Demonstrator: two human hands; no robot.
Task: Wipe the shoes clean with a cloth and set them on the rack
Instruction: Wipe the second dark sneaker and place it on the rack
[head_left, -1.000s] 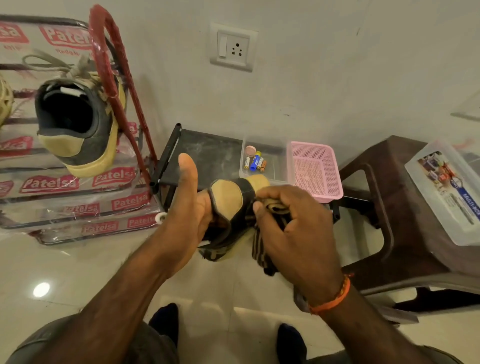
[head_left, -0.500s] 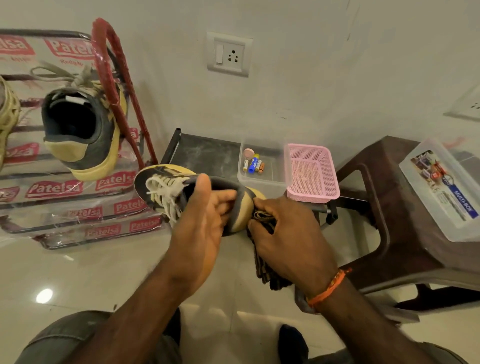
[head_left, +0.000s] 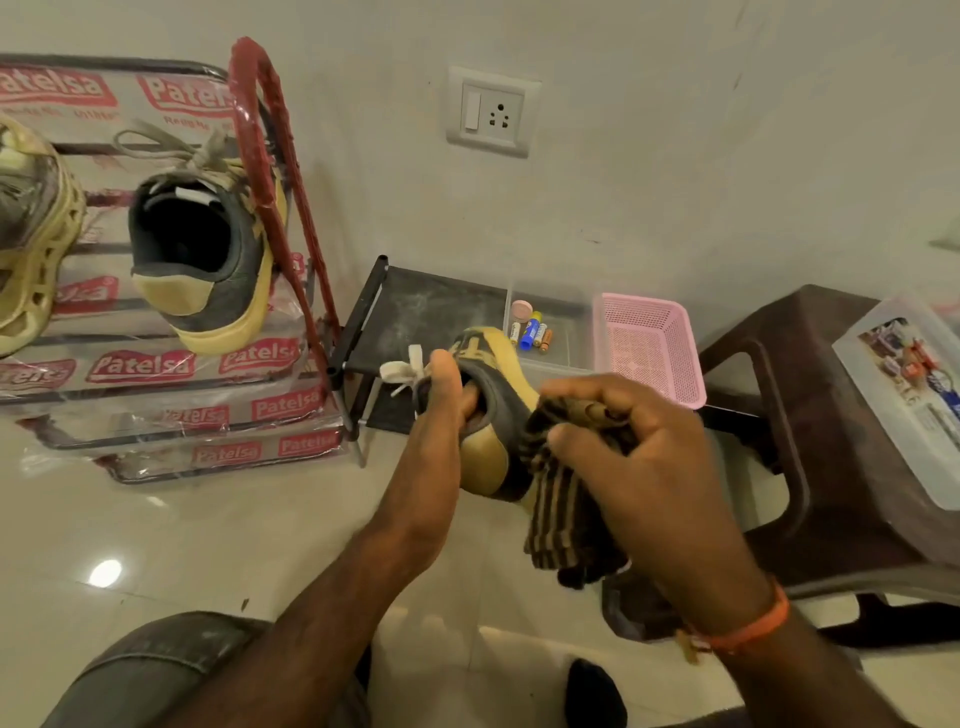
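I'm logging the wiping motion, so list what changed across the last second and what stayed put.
The left hand turned the shoe it holds: heel facing the camera, then laces up, now heel near again with the toe pointing away. The thumb, raised at first, now lies over the collar. The right hand kept the striped cloth against the shoe's heel. The shoe on the rack did not move.

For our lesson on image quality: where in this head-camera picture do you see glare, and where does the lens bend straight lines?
Head view: a bright lamp reflection glares on the glossy floor at lower left; the plastic wrap on the rack shines in patches; the wide lens bows the rack's bars and tilts the wall socket.
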